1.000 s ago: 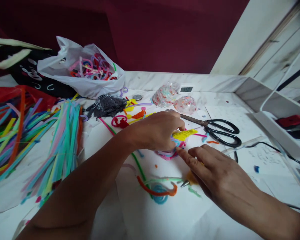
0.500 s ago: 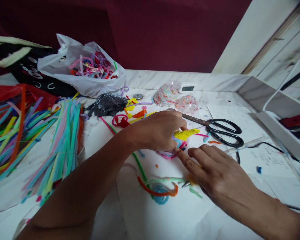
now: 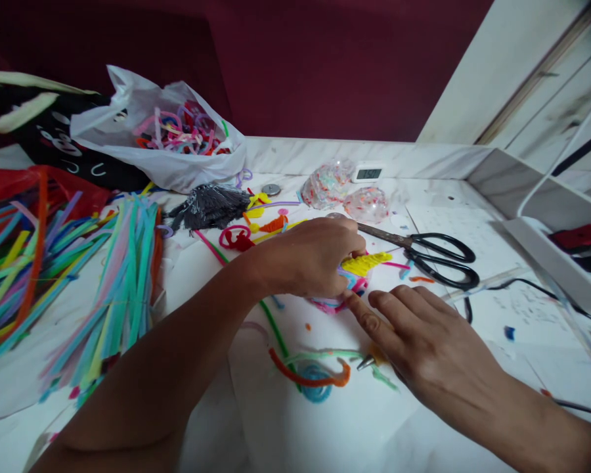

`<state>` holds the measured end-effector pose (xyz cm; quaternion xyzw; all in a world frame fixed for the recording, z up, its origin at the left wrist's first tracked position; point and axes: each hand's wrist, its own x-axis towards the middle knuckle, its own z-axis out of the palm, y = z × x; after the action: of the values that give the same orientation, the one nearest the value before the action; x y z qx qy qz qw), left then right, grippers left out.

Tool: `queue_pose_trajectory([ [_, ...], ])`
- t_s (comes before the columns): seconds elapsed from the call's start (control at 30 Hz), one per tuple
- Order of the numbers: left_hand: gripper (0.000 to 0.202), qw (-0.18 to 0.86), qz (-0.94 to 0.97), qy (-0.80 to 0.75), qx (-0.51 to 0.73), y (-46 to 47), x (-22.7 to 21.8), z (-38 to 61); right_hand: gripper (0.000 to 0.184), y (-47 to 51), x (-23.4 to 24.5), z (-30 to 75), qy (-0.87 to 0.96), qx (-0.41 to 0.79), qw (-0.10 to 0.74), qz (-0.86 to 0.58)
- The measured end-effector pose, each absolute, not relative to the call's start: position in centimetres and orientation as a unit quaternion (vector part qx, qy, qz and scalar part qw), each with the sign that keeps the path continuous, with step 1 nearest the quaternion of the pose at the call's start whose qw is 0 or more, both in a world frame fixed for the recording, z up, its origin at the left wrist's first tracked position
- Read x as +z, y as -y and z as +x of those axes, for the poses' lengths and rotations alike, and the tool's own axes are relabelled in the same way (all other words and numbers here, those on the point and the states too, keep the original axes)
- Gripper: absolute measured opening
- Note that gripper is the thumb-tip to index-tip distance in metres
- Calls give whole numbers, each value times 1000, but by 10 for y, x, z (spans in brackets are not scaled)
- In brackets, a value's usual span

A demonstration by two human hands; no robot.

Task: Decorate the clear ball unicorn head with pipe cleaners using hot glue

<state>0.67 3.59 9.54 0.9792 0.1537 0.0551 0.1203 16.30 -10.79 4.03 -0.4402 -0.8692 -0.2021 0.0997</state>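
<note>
A small coiled craft piece of pink, blue and purple pipe cleaners [image 3: 347, 292] with a yellow strip [image 3: 367, 263] on top sits mid-table. My left hand [image 3: 308, 257] is curled over it, fingers closed on its left side. My right hand [image 3: 423, 341] lies flat on the table just right of it, fingers stretched out, the index fingertip touching the piece's lower edge. Under my right hand shows a small metal tip [image 3: 365, 362] and an orange bit.
Black scissors [image 3: 433, 253] lie right of the piece. Loose orange, green and blue pipe cleaners [image 3: 315, 374] curl in front. Bundles of coloured pipe cleaners [image 3: 79, 276] fill the left side. A white plastic bag [image 3: 162, 141], two clear balls [image 3: 347, 194] and a small clock [image 3: 367, 173] stand behind.
My right hand has slid slightly left, its index fingertip coming closer against the piece. My left hand stays closed on the piece.
</note>
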Motion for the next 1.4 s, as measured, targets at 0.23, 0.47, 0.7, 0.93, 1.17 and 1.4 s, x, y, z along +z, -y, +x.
queue_pose_trajectory([
  [0.23, 24, 136, 977, -156, 55, -36, 94, 7, 40, 108, 41, 163, 869, -233, 85, -429],
  [0.47, 26, 135, 976, -160, 55, -35, 95, 7, 40, 109, 41, 163, 870, -238, 88, -423],
  [0.7, 25, 133, 976, -165, 58, -35, 94, 8, 45, 107, 40, 162, 870, -240, 77, -424],
  [0.93, 21, 132, 978, -153, 52, -36, 96, 7, 44, 106, 36, 163, 871, -211, 106, -430],
  [1.17, 18, 135, 979, -145, 40, -38, 97, 6, 44, 107, 34, 165, 871, -194, 122, -434],
  [1.4, 18, 143, 977, -152, 45, -38, 95, 7, 46, 106, 32, 165, 871, -170, 139, -439],
])
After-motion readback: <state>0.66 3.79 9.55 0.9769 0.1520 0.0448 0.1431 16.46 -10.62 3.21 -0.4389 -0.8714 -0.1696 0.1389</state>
